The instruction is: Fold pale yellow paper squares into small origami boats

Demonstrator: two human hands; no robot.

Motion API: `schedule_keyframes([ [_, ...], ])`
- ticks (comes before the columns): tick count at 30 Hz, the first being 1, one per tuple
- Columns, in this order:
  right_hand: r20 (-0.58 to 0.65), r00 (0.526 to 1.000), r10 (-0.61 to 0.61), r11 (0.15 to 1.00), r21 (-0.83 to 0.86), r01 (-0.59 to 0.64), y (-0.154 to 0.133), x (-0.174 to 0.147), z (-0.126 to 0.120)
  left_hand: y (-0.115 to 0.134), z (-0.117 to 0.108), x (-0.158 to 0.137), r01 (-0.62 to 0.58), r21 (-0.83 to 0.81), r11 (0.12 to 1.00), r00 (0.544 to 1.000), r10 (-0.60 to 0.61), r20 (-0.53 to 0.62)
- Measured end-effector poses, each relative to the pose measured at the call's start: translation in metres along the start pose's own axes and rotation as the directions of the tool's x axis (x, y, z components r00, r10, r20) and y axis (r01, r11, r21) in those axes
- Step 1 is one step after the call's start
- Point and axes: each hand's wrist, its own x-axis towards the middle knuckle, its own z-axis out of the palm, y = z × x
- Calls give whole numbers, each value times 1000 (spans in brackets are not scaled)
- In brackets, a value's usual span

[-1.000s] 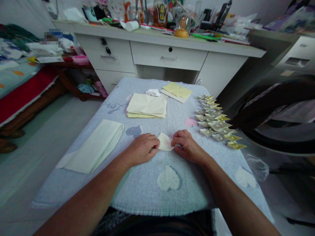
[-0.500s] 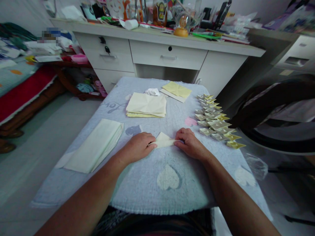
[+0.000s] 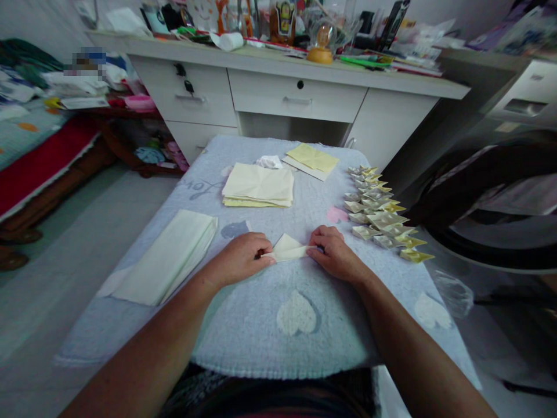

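A cream sheet of folded paper (image 3: 289, 248) lies between my hands, with a pointed peak at its far side and a narrow strip along the near side. My left hand (image 3: 246, 254) pinches its left end between thumb and fingers. At the right end, my right hand (image 3: 331, 248) grips the paper with curled fingers. Beyond them rests a stack of cream and yellow sheets (image 3: 259, 184). Rows of small folded paper boats (image 3: 380, 215), silvery and yellow, stand to the right. A thick folded bundle of pale paper (image 3: 167, 258) lies left of my left forearm.
A blue-grey cloth (image 3: 243, 337) with heart patterns covers the table. Near the far edge are a crumpled white tissue (image 3: 270, 162) and a yellow sheet (image 3: 312, 157) over a pale one. A cluttered white desk (image 3: 261, 93) stands behind; a front-loading washing machine (image 3: 487, 197) is at right.
My left hand has shifted very slightly at the paper's left end, its fingers a little more raised. My right hand keeps its grip, and the paper stays almost in place.
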Motion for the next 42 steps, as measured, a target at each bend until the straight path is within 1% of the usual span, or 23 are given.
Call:
schedule_keyframes([
  [3,0,1000,9,1000,-6,-9,0,0,0,-4,-2,-1,-4,12,1000,1000,4,26],
  [10,-4,1000,25,1000,-3,-25,-2,-1,0,-9,-6,-4,44,3,999,997,-44,66],
  [17,7,1000,30,1000,0,-30,-3,-1,-2,-6,-7,-4,26,20,999,997,-27,79],
  [23,5,1000,23,1000,-8,-23,-1,-1,-1,-6,-6,-5,-11,30,999,997,9,76],
  [29,10,1000,24,1000,-16,-24,-2,0,0,1,-1,-4,-17,24,1000,999,16,38],
  [36,12,1000,23,1000,-18,-23,-1,0,-1,-1,3,-1,-4,138,990,999,-2,40],
  [42,4,999,51,998,-37,-50,-2,0,-1,-4,5,-2,0,174,985,1000,-3,19],
])
